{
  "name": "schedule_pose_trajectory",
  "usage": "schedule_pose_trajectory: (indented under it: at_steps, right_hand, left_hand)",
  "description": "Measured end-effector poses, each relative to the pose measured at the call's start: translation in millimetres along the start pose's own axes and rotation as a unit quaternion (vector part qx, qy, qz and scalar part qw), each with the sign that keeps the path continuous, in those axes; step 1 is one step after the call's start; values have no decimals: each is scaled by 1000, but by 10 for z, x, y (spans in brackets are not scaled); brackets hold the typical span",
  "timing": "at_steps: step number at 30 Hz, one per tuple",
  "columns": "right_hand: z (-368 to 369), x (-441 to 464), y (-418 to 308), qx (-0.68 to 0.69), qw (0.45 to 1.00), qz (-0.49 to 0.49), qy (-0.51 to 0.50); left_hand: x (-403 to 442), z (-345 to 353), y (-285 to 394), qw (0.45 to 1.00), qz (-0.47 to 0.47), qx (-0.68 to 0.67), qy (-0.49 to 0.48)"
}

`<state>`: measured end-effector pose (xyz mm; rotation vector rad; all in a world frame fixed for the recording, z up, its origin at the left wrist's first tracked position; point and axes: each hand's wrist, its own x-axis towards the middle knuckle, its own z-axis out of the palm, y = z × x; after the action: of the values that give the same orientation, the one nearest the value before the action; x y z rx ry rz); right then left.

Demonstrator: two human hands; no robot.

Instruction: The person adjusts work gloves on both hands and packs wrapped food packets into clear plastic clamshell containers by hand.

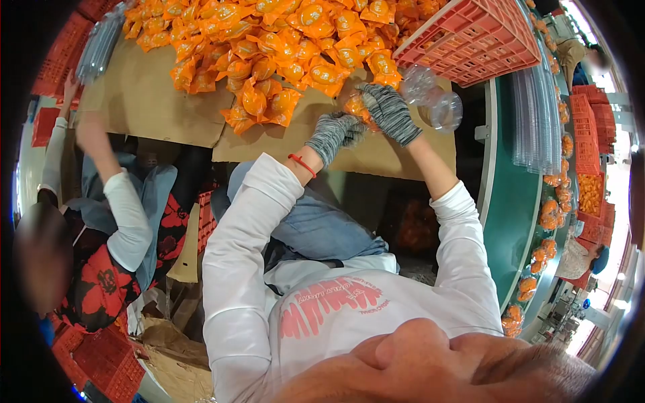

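Note:
My right hand (391,113), in a grey knit glove, is closed over the side of a clear plastic tub (356,105) with orange-wrapped packets in it. My left hand (334,136), gloved alike, has its fingers curled at the near side of the tub; part of their grip is hidden. Just beyond both hands lies a large heap of orange-wrapped packets (269,47). To the right of my right hand, clear round tubs (445,111) lie on the cardboard-covered table (403,161).
A red plastic crate (477,37) sits tilted at the far right of the table. Beside it are nested clear tubs (534,111) and a green conveyor (505,195) carrying filled tubs (547,215). A co-worker's arm (124,208) is at left.

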<state>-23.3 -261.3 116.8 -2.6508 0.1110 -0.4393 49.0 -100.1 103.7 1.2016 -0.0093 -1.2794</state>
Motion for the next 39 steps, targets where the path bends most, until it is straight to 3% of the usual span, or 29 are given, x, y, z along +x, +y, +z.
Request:
schedule_pose_trajectory:
  at_steps: [6, 9, 13, 21, 27, 33, 39]
  right_hand:
    - [-10, -28, -30, -32, 999, -6, 3]
    - [-22, -24, -21, -42, 996, -73, 26]
    - [8, -30, 1, -34, 999, -4, -2]
    - [52, -21, 94, 85, 991, 96, -26]
    - [86, -19, 43, 31, 997, 65, 13]
    - [114, 23, 13, -114, 993, -4, -2]
    - [62, 9, 11, -102, 994, -36, 8]
  left_hand:
    - [-14, -14, -9, 1000, 1, -18, 8]
    - [8, -25, -15, 1000, -9, -26, 3]
    - [15, -5, 9, 996, -54, -65, -5]
    - [-6, 82, 6, 997, -3, -74, 27]
    - [6, 83, 10, 998, 13, -8, 57]
    - [65, 64, -28, 998, 19, -12, 54]
    - [33, 61, -26, 998, 13, -48, 47]
